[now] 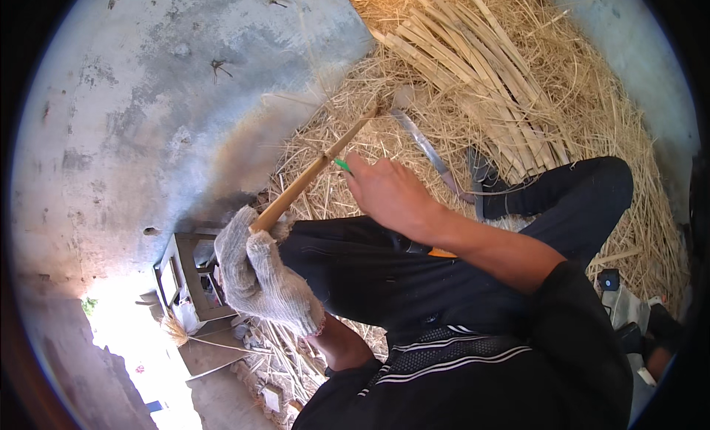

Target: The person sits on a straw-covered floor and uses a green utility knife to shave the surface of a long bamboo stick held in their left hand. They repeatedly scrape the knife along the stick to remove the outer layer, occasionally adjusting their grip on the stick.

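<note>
My left hand (268, 278), in a grey-white knitted glove, is wrapped round the lower end of a split bamboo piece (299, 187). The bamboo slants up and away to the right, with a darker node partway along. My bare right hand (392, 197) is closed beside that node, holding a small green thing (342, 165). Only the green tip shows past the fingers, touching or very close to the bamboo; the rest is hidden. Beyond the right hand, a long metal blade (421, 140) lies on the straw.
A bundle of split bamboo strips (488, 75) rests at the far right on straw and shavings (614, 134). A stained wall (170, 97) rises on the left. Lower left stands a dark wooden stool-like frame (198, 278). An orange thing (442, 252) shows by my lap, under the right forearm.
</note>
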A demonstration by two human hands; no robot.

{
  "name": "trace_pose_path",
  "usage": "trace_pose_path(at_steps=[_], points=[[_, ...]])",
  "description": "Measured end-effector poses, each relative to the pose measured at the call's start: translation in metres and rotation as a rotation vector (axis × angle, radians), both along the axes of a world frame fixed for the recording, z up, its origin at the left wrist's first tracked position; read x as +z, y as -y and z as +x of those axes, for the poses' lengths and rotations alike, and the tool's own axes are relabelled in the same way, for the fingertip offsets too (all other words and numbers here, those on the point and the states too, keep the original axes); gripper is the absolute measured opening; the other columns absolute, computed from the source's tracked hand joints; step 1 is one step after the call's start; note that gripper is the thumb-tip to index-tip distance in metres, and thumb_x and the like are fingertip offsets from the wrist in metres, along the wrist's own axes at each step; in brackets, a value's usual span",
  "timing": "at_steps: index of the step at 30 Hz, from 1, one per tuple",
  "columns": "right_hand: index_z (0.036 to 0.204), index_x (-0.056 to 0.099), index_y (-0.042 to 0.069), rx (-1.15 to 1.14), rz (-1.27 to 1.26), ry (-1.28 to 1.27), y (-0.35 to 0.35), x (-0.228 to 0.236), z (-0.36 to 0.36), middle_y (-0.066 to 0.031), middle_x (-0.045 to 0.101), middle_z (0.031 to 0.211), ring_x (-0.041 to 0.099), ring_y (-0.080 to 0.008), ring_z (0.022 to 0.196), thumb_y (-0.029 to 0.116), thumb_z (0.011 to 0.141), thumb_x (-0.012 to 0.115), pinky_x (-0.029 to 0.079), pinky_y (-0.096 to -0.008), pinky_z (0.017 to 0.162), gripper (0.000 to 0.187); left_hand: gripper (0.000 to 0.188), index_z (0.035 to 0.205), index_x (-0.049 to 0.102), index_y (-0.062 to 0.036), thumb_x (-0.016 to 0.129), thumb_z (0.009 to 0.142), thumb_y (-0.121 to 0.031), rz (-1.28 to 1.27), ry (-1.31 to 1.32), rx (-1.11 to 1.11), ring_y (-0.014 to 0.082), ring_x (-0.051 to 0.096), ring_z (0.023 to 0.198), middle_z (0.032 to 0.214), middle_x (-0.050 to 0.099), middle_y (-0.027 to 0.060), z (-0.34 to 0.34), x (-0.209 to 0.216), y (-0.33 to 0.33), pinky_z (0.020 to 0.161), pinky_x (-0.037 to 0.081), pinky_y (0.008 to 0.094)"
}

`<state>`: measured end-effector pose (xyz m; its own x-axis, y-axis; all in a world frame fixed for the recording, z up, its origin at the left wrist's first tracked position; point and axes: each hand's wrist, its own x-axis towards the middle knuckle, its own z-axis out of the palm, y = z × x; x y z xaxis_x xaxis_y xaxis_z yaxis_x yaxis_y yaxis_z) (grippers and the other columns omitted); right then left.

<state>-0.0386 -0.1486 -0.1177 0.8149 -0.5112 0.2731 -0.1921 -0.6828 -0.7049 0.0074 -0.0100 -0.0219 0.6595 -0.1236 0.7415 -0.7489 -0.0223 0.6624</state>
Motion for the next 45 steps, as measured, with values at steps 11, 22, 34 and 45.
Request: trace_pose_path(at_steps=[11,22,34,45], points=[[0.113,0.051,-0.005,-0.161,-0.005,-0.335,0.071,-0.115,-0.012,-0.0250,0.065,0.072,0.067,-0.0420,0.071,0.017,0.095,0.050,0.055,-0.0478,0.062,0.029,0.022,0.106,0.064,0.0092,0.063,0.092,-0.008,0.006,-0.064,-0.051,0.0208,0.066,0.070,0.097,0.064,0.0172,0.005,0.001,0.001,0.063,0.057,0.0304],[0.110,0.049,-0.004,0.286,0.329,0.347,-0.038,0.082,-0.061,-0.0200,0.058,0.062,0.062,-0.0395,0.058,0.018,0.099,0.056,0.047,-0.0446,0.051,0.026,0.017,0.095,0.067,0.0055,0.066,0.079,0.000,-0.100,-0.177,-0.190,0.0262,0.062,0.091,0.097,0.065,0.0168,0.003,-0.008,-0.008,0.077,0.054,0.0347],[0.093,0.049,0.001,0.152,0.152,0.091,-0.038,0.079,-0.057,-0.0152,0.056,0.054,0.061,-0.0318,0.047,0.019,0.098,0.057,0.047,-0.0425,0.042,0.020,0.012,0.093,0.065,0.0048,0.066,0.083,-0.001,-0.042,-0.073,-0.109,0.0232,0.063,0.084,0.094,0.064,0.0156,-0.001,0.000,-0.004,0.064,0.058,0.0322],[0.099,0.050,0.000,0.186,0.080,-0.007,-0.035,0.075,-0.048,-0.0187,0.062,0.061,0.067,-0.0361,0.056,0.018,0.100,0.047,0.054,-0.0434,0.049,0.018,0.008,0.092,0.063,0.0046,0.064,0.087,0.000,-0.071,-0.121,-0.095,0.0223,0.063,0.080,0.095,0.063,0.0149,0.002,-0.002,-0.006,0.066,0.057,0.0309]])
